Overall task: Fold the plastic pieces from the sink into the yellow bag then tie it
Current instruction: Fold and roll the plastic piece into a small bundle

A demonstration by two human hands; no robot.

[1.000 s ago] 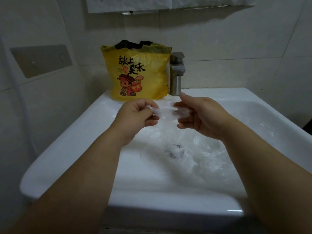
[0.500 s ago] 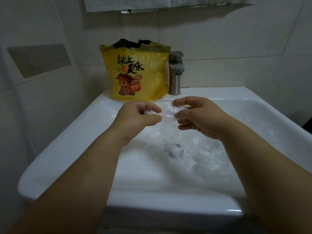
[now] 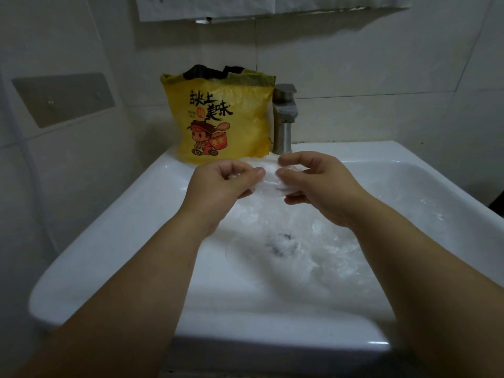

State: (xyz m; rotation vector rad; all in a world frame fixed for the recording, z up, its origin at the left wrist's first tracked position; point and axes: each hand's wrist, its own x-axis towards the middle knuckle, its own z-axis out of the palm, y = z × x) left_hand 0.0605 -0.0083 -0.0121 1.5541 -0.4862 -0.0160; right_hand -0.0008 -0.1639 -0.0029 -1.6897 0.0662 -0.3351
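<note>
A clear plastic piece (image 3: 268, 181) is stretched between my two hands above the white sink (image 3: 114, 241). My left hand (image 3: 223, 184) pinches its left end with curled fingers, and my right hand (image 3: 319, 184) grips its right end. More crumpled clear plastic (image 3: 297, 241) lies in the basin around the drain. The yellow bag (image 3: 221, 118), printed with a cartoon figure and black lettering, stands upright on the sink's back ledge, its top open with black lining showing, just behind my hands.
A metal tap (image 3: 283, 118) stands to the right of the bag. Tiled walls enclose the sink on the left and at the back. A grey plate (image 3: 62, 100) is fixed to the left wall.
My hands have come closer together, bunching the clear plastic piece between them. My right fingers have curled in around it. The bag and the plastic in the basin have not moved.
</note>
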